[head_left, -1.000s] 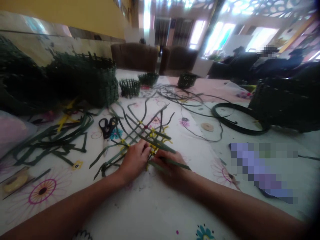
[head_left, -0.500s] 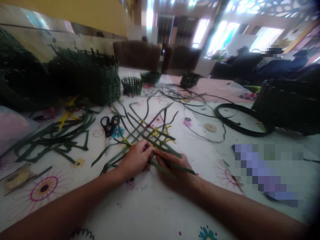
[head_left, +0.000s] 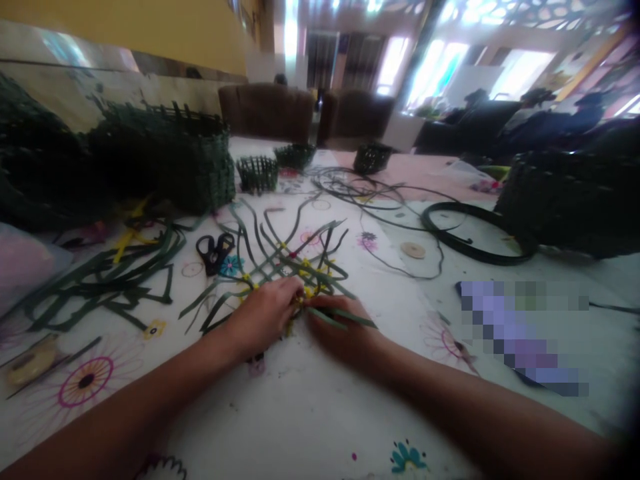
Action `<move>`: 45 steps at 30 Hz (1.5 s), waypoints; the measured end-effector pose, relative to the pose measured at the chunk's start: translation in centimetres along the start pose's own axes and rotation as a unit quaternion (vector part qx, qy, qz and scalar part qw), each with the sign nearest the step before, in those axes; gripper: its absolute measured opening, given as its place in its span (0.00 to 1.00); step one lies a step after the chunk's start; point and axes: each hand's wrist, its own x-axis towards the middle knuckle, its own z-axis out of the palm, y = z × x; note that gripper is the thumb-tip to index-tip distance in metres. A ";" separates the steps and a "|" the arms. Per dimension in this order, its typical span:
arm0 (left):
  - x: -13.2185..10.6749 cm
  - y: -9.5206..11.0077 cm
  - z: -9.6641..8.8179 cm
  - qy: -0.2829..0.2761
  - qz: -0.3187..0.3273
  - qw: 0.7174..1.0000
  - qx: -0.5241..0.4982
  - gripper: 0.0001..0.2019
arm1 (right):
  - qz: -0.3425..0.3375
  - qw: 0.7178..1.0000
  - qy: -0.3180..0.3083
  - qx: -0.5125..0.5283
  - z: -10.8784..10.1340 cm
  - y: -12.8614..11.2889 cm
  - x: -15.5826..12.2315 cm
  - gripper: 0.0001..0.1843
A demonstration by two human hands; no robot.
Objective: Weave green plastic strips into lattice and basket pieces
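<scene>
A crossed lattice of green strips (head_left: 280, 261) with yellow ties at its crossings lies on the flower-patterned table (head_left: 300, 407). At its near edge my left hand (head_left: 273, 303) is closed, fingertips pinching the woven strips. My right hand (head_left: 343, 327) meets it fingertip to fingertip, closed on a green strip (head_left: 350, 315) whose free end sticks out to the right. Just what the fingertips press is hidden between the two hands. Black-handled scissors (head_left: 215, 252) rest left of the lattice, beyond my left hand.
Loose green strips (head_left: 115, 273) pile up at left. A big dark woven basket (head_left: 200, 160) stands behind them, another (head_left: 575, 200) at right. Small woven baskets (head_left: 257, 175) sit farther back. A coil of green strip (head_left: 480, 233) and a roll of tape (head_left: 413, 250) lie to the right.
My hands stay together at the lattice's near edge, the right hand a little lower and flatter around the strip. The whole view has shifted slightly.
</scene>
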 end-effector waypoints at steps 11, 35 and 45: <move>0.4 0.4 1.0 0.067 0.162 0.938 0.300 0.09 | 0.000 0.996 0.015 -0.091 0.7 0.1 0.4 0.10; 0.6 -0.6 1.1 0.062 0.138 0.958 0.245 0.07 | -0.003 0.975 0.010 -0.223 0.7 -0.5 -0.2 0.09; 0.9 -0.5 1.4 0.034 0.111 0.970 0.215 0.09 | -0.013 0.981 0.019 -0.195 0.7 0.0 -0.2 0.11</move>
